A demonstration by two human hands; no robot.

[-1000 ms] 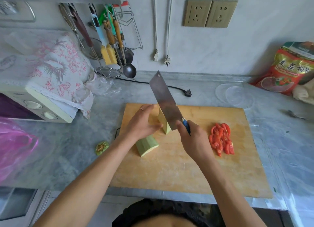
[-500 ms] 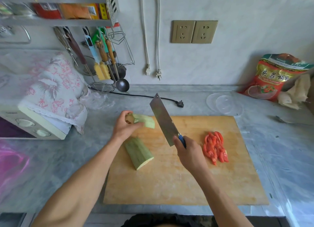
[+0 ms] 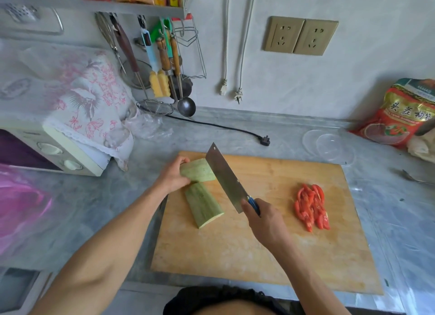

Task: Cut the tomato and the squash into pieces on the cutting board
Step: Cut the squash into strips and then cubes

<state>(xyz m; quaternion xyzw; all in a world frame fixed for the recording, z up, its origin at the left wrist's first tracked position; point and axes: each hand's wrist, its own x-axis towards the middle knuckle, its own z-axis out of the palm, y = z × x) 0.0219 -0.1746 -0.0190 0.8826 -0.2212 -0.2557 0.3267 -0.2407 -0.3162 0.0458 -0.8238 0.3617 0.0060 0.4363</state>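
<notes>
1. Squash comes first: two pale green squash pieces with faint stripes are on the wooden cutting board (image 3: 259,244).
2. One squash piece (image 3: 199,171) is near the far left corner of the board. The left hand (image 3: 173,177) has its fingers curled round the end of it.
3. The other squash piece (image 3: 203,204) lies flat just beside it, nearer the person. Its cut end is a lighter yellow-green. No hand touches it.
4. The right hand (image 3: 264,223) grips the blue handle of one big flat knife (image 3: 226,177). The blade is tilted and its far part covers one end of the held squash piece. I cannot tell if it touches the squash.
5. Red tomato slices (image 3: 311,206) lie in one small heap on the right side of the board, well apart from the squash. They are thin and wet-looking. There are too many packed together to count.
6. The board sits on a grey surface (image 3: 94,208).
7. On the surface past the board are one black plug (image 3: 264,140) with its cord and two clear round lids (image 3: 329,146) that overlap.
8. One red bag (image 3: 400,117) leans at the far right.
</notes>
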